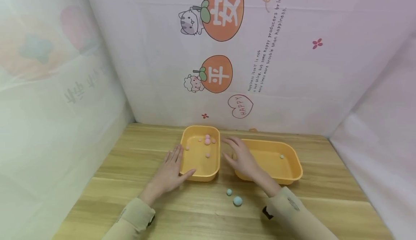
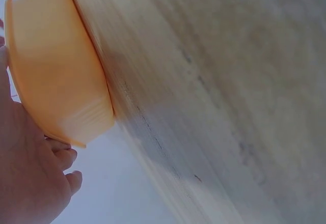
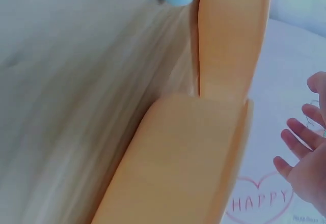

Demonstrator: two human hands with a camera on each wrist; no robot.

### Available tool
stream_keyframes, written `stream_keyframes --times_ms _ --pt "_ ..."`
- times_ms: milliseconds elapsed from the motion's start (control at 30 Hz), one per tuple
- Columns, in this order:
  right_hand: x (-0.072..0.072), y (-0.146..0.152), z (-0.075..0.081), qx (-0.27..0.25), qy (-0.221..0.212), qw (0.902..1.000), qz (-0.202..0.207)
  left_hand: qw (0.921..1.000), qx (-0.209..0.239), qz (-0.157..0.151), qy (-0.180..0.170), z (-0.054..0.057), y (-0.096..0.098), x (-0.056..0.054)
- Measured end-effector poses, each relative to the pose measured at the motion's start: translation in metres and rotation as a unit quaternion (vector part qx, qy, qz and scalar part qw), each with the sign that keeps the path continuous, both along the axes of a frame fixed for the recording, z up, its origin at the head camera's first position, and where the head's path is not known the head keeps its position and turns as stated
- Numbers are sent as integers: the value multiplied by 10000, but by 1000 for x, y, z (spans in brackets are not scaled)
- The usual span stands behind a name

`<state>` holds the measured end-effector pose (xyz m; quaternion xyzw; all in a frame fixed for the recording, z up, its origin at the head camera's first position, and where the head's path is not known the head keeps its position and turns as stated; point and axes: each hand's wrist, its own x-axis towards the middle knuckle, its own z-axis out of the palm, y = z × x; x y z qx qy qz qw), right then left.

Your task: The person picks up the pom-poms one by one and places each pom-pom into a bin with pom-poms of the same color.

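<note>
My left hand rests against the left yellow tray, its fingers straight along the left rim and the thumb over the near edge. In the left wrist view, that hand lies along the rim of the tray. Several pink balls of different sizes lie in this tray. My right hand hovers holding nothing between the trays, overlapping the left end of the right yellow tray. Its fingers are spread and loosely bent in the right wrist view, where the hand is at the right edge.
A small pale green ball lies in the right tray. On the wooden table, a larger light-blue ball and a smaller one lie in front of the trays. A printed white cloth stands behind the table.
</note>
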<state>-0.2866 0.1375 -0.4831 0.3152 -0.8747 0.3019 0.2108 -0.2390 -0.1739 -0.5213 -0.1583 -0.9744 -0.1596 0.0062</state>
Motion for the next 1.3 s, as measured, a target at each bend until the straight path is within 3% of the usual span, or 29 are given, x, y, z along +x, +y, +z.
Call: stream_keyframes --times_ms 233,500,667,1000,1300 --pt "26 43 -4 503 -194 9978 -378 10000 -23 3 52 0 -3 2" --pt "35 97 -19 694 -66 9953 -679 9999 -83 18 71 2 -5 3" --pt "42 135 -26 1045 -345 9887 -1016 9999 -113 8 73 2 -3 4" --pt "39 201 -39 1166 -1106 9742 -1587 9999 -105 8 85 3 0 3" --pt "38 216 -43 1274 -1513 9658 -1678 10000 -86 3 44 3 3 5"
